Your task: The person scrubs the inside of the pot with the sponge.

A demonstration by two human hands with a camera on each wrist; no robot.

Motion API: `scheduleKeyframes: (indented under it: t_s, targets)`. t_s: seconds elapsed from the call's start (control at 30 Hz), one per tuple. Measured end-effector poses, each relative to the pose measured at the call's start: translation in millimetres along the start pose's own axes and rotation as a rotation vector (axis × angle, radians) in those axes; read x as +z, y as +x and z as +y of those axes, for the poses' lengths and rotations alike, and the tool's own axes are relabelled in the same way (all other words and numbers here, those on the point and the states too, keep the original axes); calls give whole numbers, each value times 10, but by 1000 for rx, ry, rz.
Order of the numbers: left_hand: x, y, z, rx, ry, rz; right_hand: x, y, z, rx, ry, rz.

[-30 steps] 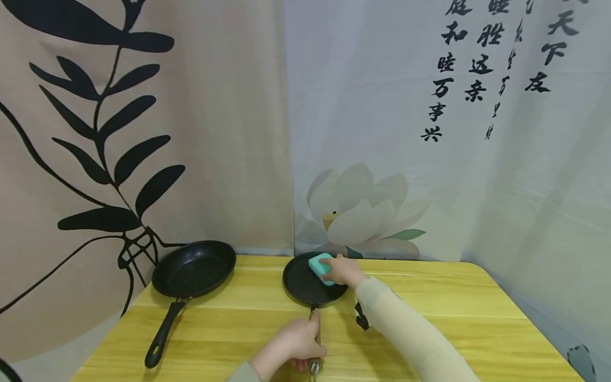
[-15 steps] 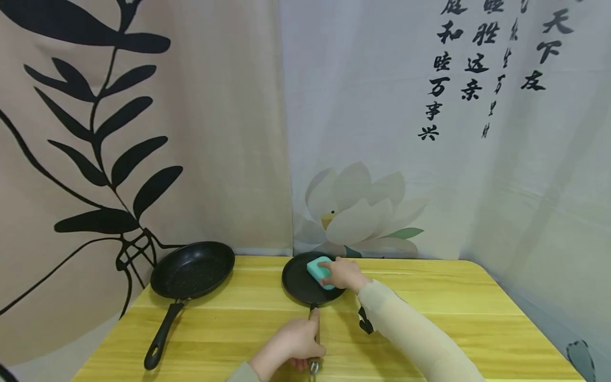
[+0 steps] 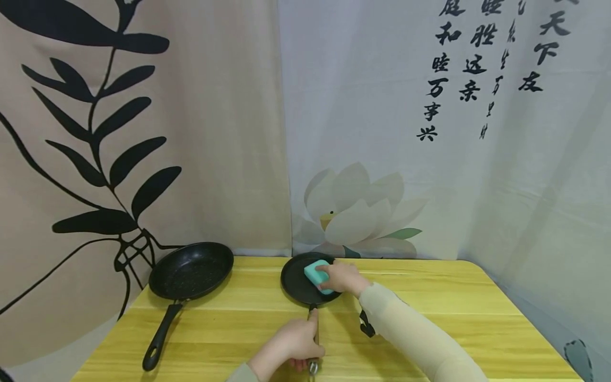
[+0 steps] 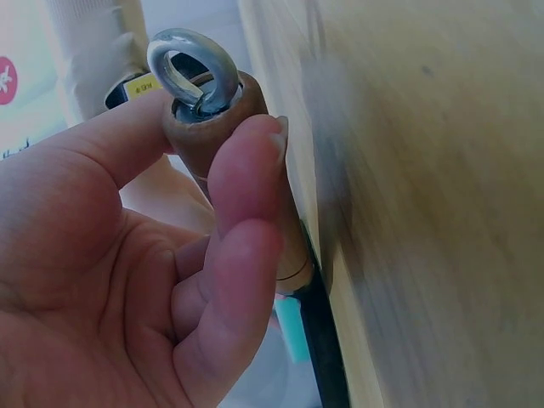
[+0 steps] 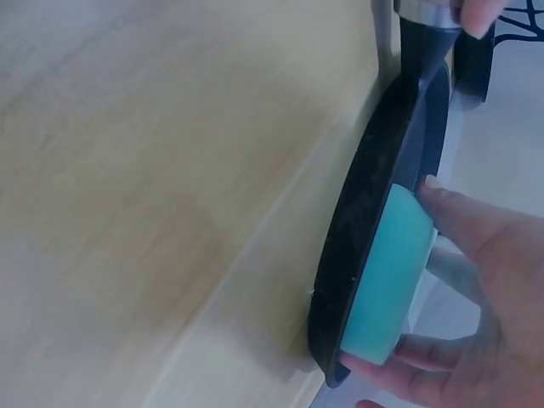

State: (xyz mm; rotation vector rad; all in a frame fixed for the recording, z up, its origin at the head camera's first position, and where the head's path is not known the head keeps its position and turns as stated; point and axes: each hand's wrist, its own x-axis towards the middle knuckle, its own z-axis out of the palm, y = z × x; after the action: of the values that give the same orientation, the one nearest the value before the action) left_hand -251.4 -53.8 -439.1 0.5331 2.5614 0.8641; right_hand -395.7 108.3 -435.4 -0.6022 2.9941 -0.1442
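My right hand grips a turquoise sponge against the inside of a small, shallow black pan. In the right wrist view, thumb and fingers span the sponge from end to end, with its lower face down in the pan. My left hand holds the pan's handle, the forefinger stretched along it toward the pan. Seen from the left wrist, that handle is brown and wood-like, ending in a metal ring; the curled fingers wrap it.
A larger black frying pan stands at the table's left, its handle pointing toward me. The yellow wooden table ends at a printed curtain behind. A dark object is at my right forearm.
The sponge and my right hand have shifted slightly left and toward me across the pan. My left hand keeps its hold on the handle.
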Motion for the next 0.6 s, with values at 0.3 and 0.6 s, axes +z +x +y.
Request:
scheduleKeyframes:
  t_s: [0.3, 0.6]
  targets:
    - [10, 0, -12, 14, -19, -1, -15, -77, -42, -33, 27, -11]
    - [7, -12, -11, 24, -28, 2, 31, -81, -76, -59, 1, -27]
